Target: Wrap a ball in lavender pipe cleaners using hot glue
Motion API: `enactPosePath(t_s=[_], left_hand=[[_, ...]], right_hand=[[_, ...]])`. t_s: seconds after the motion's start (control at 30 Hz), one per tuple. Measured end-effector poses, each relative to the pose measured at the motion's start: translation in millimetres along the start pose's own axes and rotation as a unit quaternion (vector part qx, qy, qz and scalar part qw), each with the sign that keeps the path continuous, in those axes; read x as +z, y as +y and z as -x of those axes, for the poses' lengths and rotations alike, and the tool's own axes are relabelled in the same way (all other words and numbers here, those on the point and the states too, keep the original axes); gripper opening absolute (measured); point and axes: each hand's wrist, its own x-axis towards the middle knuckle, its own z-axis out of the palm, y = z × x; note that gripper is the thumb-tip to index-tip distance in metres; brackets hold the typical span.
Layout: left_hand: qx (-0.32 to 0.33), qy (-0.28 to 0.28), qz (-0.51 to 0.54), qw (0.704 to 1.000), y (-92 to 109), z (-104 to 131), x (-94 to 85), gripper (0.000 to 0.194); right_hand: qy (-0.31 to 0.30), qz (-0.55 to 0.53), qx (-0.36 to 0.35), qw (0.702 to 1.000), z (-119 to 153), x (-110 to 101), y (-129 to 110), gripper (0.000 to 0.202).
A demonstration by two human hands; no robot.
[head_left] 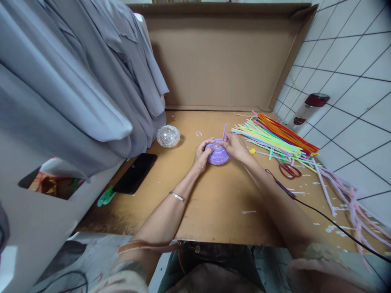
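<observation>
Purple coil: round, ridged in rings, at the middle of the table, between both hands. Small pale center spot visible on top. Purple stem upright at its far right edge, tilted slightly right.

Left hand: at the left side of the coil, fingers closed on it, thumb over the top. Silver bracelet at the wrist. Right hand: at the far right side, fingers narrowed to a pinch on the coil, by the base of the stem. Exact spot between the fingertips: cannot tell.

Just far of the left hand, small pink curved piece. Farther left, clear round object with colored specks. Near left, black phone, green item by its near end.

To the right, multicolored fuzzy stems, with orange stems on the far side. Red-handled scissors near of the bundle; small yellow item close to the right hand. Lilac and pink stems along the near right, black cable beside them. Behind, cardboard panel; at left, gray cloth.
</observation>
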Motion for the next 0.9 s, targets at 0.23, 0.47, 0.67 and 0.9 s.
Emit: enactPosePath(t_s=[0.23,0.47,0.67,0.9], left_hand=[[0.001,0.003,-0.002,1.0,-1.5,-0.6,0.4,0.029],[0.003,0.006,-0.01,1.0,-0.3,1.0,0.9,0.031],[0.005,-0.004,-0.017,1.0,1.9,2.0,0.8,0.038],[0.02,-0.024,-0.032,0.999,6.0,3.8,0.9,0.048]], right_hand=[[-0.002,-0.003,-0.007,1.0,0.6,-0.1,1.2,0.009],[-0.004,0.005,0.002,1.0,0.8,-0.8,-0.8,0.008],[0.003,-0.001,-0.007,1.0,0.4,0.8,0.7,0.009],[-0.013,0.005,0.004,1.0,0.6,-2.6,-1.5,0.01]])
